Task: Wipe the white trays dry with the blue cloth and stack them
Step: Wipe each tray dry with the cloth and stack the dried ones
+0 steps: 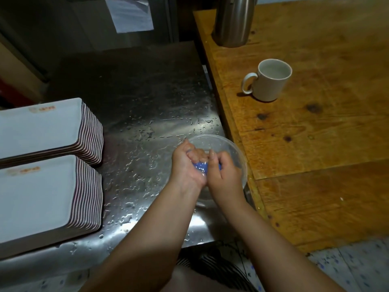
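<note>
a: where is the blue cloth (201,166) found?
b: it is gripped between both hands, the left hand (188,165) and right hand (223,171) fingers (211,158) curled round it, over a clear bowl (233,148).
a: and the white trays (42,131)?
b: two stacks are seen on the wet worktop (136,106), well left of the fingers.

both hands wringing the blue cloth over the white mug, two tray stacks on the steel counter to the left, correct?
Not the mug. In the head view both hands, left hand and right hand, squeeze the blue cloth over the clear bowl. The rest is right.
</note>
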